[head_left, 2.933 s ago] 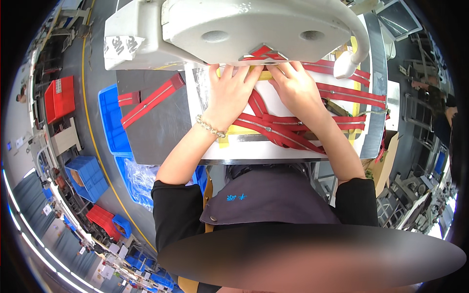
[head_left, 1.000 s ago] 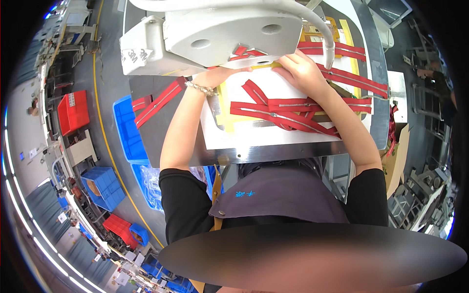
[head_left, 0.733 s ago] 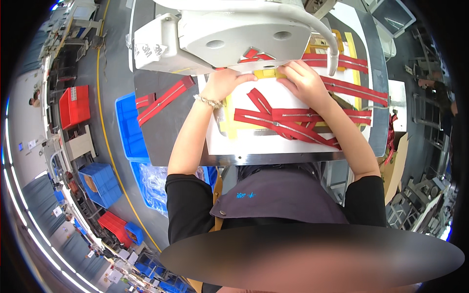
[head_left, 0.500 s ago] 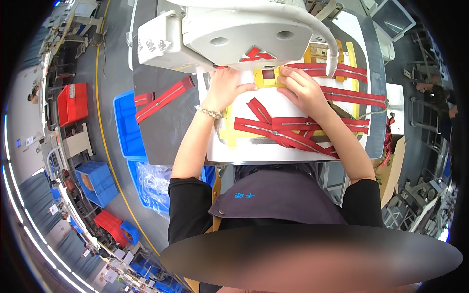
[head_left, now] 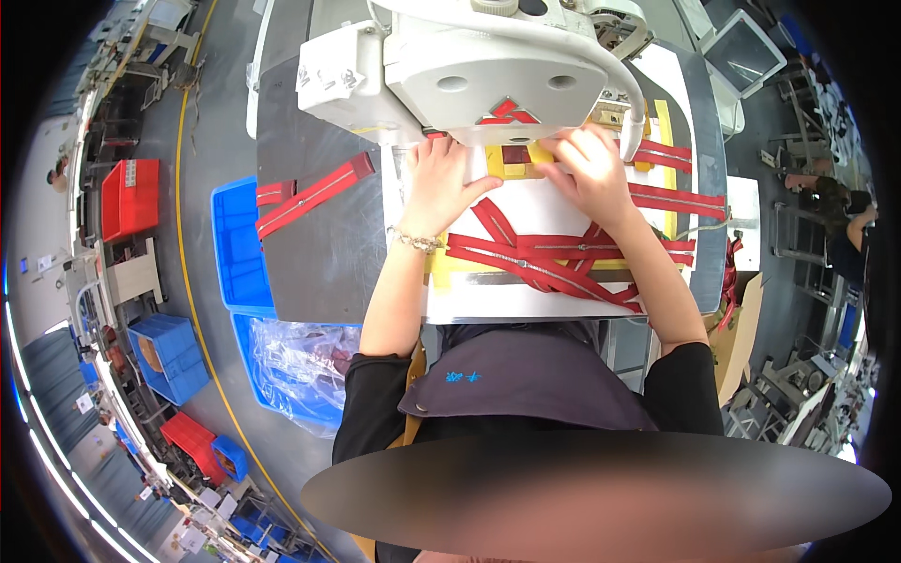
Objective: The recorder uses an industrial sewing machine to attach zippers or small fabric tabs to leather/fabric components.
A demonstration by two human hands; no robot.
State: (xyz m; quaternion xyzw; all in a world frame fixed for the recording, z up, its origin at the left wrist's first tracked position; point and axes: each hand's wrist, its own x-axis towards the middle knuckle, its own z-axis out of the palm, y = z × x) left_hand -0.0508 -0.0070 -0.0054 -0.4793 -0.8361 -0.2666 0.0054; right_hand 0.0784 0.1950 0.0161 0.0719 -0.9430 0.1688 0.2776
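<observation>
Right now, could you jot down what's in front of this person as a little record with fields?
Setting: workshop bench with a white sewing machine
Left hand: flat on the white work plate, beside the yellow piece
Right hand: pressing on the yellow piece under the machine head
On plate: loose red zipper strips, crossed over each other
Left of plate: grey board with more red strips
Floor, left: blue bins, clear plastic bag

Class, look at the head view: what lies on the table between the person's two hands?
Between the left hand and right hand, the head view shows a yellow template piece with a dark red patch, under the sewing machine.
</observation>
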